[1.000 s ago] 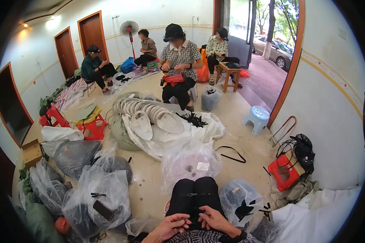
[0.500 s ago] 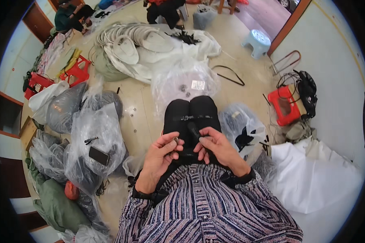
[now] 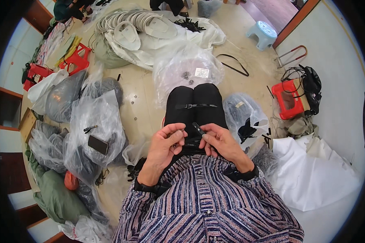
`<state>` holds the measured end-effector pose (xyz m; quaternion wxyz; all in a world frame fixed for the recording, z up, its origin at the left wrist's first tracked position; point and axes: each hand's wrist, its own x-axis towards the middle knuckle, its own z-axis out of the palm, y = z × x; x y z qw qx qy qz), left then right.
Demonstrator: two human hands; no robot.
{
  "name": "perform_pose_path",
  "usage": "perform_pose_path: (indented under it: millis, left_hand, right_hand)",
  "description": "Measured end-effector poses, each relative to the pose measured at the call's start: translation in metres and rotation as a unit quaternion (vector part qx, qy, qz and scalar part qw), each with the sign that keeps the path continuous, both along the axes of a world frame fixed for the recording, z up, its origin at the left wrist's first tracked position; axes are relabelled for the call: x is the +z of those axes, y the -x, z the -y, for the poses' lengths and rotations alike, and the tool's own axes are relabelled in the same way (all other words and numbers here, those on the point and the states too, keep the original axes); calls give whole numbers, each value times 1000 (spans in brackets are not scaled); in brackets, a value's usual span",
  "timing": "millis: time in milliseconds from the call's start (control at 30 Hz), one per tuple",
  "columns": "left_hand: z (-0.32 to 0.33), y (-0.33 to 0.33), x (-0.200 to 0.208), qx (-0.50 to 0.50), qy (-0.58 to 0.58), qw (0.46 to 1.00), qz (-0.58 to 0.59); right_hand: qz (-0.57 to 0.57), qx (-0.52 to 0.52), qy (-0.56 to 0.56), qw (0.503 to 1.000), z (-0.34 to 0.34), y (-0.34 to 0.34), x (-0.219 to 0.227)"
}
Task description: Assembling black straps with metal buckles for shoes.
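Observation:
My right hand (image 3: pixel 219 142) pinches a short black strap (image 3: pixel 198 128) between thumb and forefinger; its free end points up and to the left. Facing it, my left hand (image 3: pixel 169 139) has thumb and fingertips pressed together on something too small to make out. Both hands are held over my lap, a short gap apart. Across my black-trousered thighs lies a thin black strap with a metal buckle (image 3: pixel 189 106). Another dark strap piece (image 3: pixel 192 143) shows partly between the hands, close to my waist.
Beyond my knees lies a clear plastic bag (image 3: pixel 170 75) with small dark pieces on it. A phone (image 3: pixel 98 144) rests on plastic bags at left. At right are a bag with black straps (image 3: pixel 247 131) and a red stool (image 3: pixel 287 100). Pale oval pieces (image 3: pixel 127 35) are heaped farther off.
The strap in my right hand has turned so its end shows more plainly, nearer the left fingers. The surroundings have shifted slightly in view. Both hands remain pinched.

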<state>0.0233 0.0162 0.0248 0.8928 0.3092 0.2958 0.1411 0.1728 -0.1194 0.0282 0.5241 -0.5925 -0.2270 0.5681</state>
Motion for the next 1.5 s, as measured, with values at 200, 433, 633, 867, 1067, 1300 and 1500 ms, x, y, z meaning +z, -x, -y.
perform_pose_path:
  millis: [200,433,633,867,1067,1300,1500]
  left_hand:
    - [-1,-5,-3,-4,14,999,-49]
    - [1,-4,-4,-24,0,998,-57]
    - [3,-1,-6,-29,11,999,-12]
    - [2,2,-7,-78,-39,996,28]
    - [12,0,4,-141,-141,980,-18]
    - [16,4,4,-134,-142,980,-33]
    - [17,15,0,-156,-166,973,-34]
  right_hand:
    - [-18,36,0,999,-2,3,6]
    - [-28,63,0,998,-3,6,5]
    - [-90,64,-15,994,0,2,5]
    - [-148,84,-44,984,4,-2,0]
    - [-144,91,-42,985,-1,-1,11]
    - [-46,150,35,987,6,-2,12]
    - [-21,145,-3,989,10,6,16]
